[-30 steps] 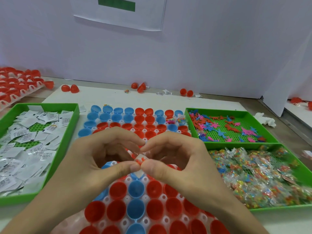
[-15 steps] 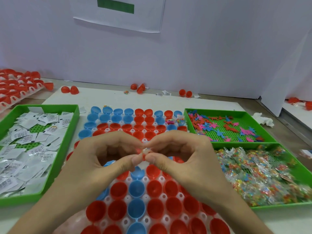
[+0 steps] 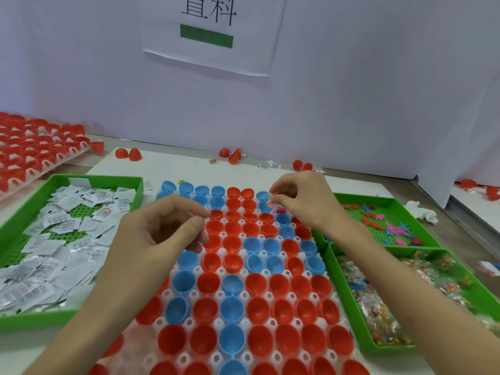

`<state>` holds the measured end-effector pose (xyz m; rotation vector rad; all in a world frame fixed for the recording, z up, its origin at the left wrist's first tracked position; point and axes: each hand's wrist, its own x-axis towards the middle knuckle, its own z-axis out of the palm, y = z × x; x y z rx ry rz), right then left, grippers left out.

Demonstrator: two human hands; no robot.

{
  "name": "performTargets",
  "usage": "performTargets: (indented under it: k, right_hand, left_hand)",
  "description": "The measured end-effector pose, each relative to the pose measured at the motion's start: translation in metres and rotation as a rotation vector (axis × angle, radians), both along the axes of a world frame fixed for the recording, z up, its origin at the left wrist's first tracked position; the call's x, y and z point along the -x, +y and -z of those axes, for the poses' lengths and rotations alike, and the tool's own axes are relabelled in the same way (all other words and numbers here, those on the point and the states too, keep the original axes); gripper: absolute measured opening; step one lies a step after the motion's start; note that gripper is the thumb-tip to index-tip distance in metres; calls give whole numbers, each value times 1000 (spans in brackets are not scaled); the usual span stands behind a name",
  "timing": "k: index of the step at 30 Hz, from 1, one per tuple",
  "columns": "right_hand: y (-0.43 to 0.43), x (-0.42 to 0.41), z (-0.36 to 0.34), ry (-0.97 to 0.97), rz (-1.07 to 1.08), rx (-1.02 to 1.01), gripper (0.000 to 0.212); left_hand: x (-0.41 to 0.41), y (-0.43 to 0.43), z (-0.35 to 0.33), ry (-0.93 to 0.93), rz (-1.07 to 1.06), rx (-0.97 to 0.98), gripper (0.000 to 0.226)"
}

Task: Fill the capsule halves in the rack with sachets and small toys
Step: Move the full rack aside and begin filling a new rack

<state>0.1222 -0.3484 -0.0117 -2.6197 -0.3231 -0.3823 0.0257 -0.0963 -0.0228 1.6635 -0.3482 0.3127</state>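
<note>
A white rack point(image 3: 193, 293) in front of me holds rows of red capsule halves point(image 3: 259, 341) and blue capsule halves point(image 3: 232, 309), open side up. My left hand point(image 3: 159, 234) hovers over the rack's left middle, thumb and forefinger pinched on a thin orange piece that barely shows. My right hand point(image 3: 305, 201) is raised over the rack's far right corner and pinches a small orange toy point(image 3: 270, 203). White sachets point(image 3: 54, 239) fill the green tray point(image 3: 27, 319) on the left. Flat foam toys point(image 3: 392, 228) lie in the far right tray point(image 3: 378, 199).
A near right green tray point(image 3: 341, 293) holds clear packets of coloured bits point(image 3: 378, 309). Another rack of red halves point(image 3: 32, 147) sits far left. Loose red halves point(image 3: 124, 154) lie along the back wall. A crumpled tissue point(image 3: 422, 212) lies at the right.
My hands, which together pinched one small piece over the rack's middle, have come apart. The left stayed near the middle; the right moved up and to the far right.
</note>
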Motion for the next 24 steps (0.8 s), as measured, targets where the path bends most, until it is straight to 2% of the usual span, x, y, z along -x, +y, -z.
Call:
performTargets:
  k: [6, 12, 17, 20, 24]
  right_hand:
    - [13, -13, 11, 4, 3, 56, 17]
    - [20, -16, 18, 14, 46, 247, 12]
    - [21, -21, 19, 6, 81, 249, 7]
    - [19, -19, 21, 17, 47, 166, 7]
    - [13, -10, 19, 33, -2, 60, 17]
  left_hand:
    - [-3, 4, 1, -5, -24, 12, 30]
    - [-3, 6, 1, -7, -39, 50, 27]
    - [-5, 10, -1, -18, -90, 40, 22]
    - [-11, 21, -3, -13, -137, -21, 21]
    - [-24, 40, 4, 74, -259, -270, 22]
